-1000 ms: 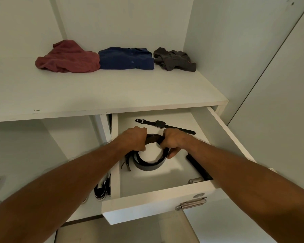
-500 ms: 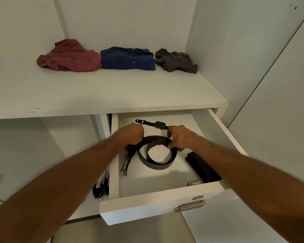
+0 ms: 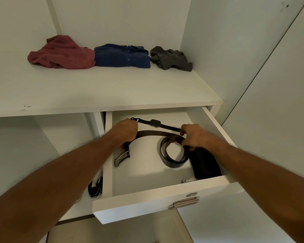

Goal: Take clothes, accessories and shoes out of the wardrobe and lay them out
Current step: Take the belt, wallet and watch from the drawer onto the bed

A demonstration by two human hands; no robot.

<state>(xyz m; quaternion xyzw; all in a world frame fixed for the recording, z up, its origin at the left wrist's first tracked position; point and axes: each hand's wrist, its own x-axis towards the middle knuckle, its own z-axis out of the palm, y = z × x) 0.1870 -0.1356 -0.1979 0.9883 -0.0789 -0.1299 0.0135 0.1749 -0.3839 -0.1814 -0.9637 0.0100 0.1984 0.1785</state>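
Head view: inside the open drawer [image 3: 167, 193], my left hand [image 3: 125, 131] and right hand [image 3: 194, 136] have fingers [image 3: 186, 142] closed on the brown belt [image 3: 154, 133]; coil below right fingers, buckle [image 3: 121, 157] hanging below left, watch [image 3: 154, 122] just beyond.

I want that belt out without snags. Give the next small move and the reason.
Probably lift both hands straight up: the left hand grips the dark brown leather belt near its buckle, the right hand holds the remaining coil, lying inside the white drawer.
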